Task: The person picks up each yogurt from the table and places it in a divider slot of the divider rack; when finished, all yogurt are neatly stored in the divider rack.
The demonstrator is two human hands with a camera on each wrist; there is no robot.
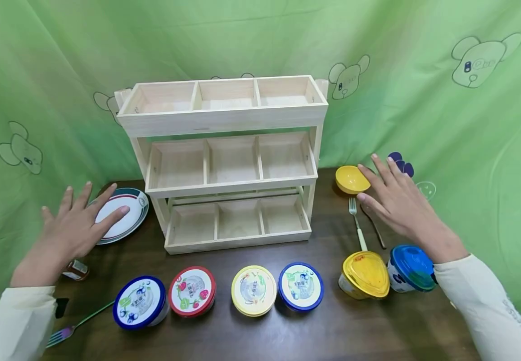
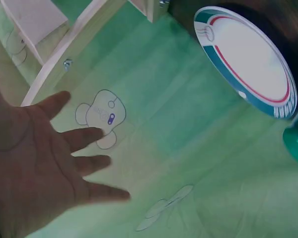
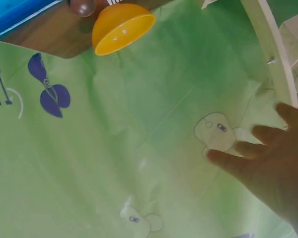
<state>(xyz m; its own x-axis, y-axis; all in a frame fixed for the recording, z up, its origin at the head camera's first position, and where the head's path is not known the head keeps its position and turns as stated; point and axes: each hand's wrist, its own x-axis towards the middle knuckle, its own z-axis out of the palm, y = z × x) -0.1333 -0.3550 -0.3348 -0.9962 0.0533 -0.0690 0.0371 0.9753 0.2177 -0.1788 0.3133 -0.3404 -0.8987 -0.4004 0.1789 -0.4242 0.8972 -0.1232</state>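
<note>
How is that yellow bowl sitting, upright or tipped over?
Upright: in the head view, the yellow bowl rests on the brown table with its open side facing up.

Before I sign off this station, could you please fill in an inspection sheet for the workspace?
Surface: dark tabletop.
Job's things: plate left of the wooden shelf; yellow bowl right of it.
Clutter: six lidded tubs, white-handled fork, slim dark utensil, green-handled fork, partly hidden jar.
Hands: left hand and right hand have fingers spread, holding nothing.
Cables: nothing seen.
Surroundings: green cloth with cartoon heads behind the shelf.
</note>
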